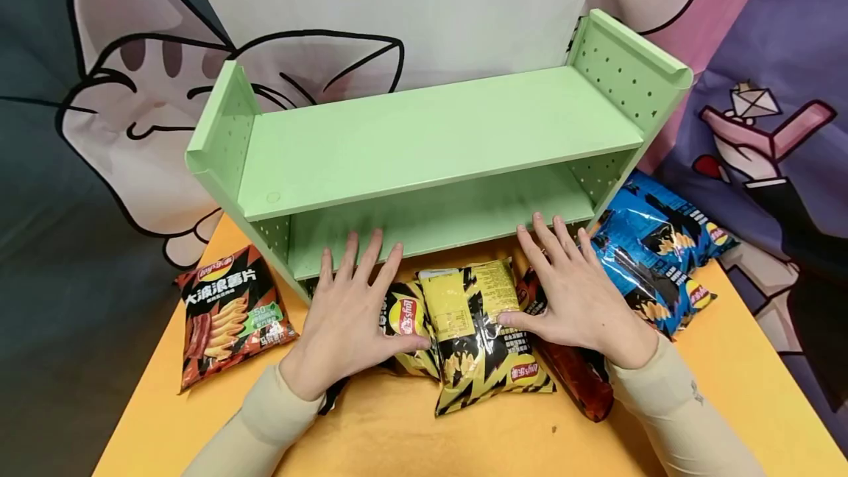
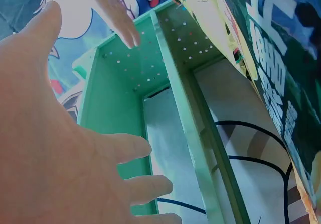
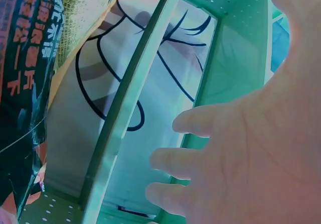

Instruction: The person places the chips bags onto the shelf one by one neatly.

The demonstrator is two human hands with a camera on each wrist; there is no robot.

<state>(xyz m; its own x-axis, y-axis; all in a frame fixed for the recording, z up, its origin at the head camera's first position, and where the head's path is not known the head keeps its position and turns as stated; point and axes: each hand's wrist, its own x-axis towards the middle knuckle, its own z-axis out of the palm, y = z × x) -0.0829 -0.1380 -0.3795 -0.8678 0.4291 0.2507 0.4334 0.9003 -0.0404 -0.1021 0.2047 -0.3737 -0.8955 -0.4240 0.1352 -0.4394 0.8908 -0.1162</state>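
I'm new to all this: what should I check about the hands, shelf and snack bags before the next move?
1. Left hand free: ok, fingers spread, gripping nothing.
2. Right hand free: ok, likewise.
3. Middle yellow bag within reach: ok, it lies between the hands.
4. Blue bags separated: not ok, they overlap.
5. Green shelf firmly fixed: cannot tell.

The left hand (image 2: 70, 148) is outspread near a green perforated shelf (image 2: 181, 103).
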